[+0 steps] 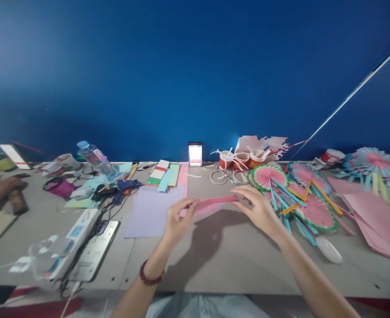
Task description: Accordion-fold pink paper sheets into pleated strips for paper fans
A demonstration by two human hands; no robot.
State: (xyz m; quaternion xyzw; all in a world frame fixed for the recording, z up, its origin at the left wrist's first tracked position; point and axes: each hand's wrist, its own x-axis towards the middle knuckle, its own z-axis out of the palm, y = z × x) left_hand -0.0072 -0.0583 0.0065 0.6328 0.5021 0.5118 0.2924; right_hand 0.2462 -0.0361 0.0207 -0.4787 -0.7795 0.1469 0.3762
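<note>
Stretched between my two hands, above the grey table, is a strip of folded pink paper point(216, 203). My left hand point(178, 218) pinches its left end between thumb and fingers. At the other end, my right hand point(256, 207) grips the paper the same way. Beneath and to the left lies a lilac paper sheet point(148, 214). Just right of my right hand rest several round pleated paper fans point(269, 176) in pink with green edges and blue strips. How many folds the pink paper has, I cannot tell.
Left of me lie a phone point(97, 251), a power strip point(77, 238), a blue glue gun point(125, 189) and a tilted water bottle point(95, 158). At the back stand paper cups point(241, 160) with white strips. Pink sheets point(376, 216) lie right. Another person's hand point(3, 194) is far left.
</note>
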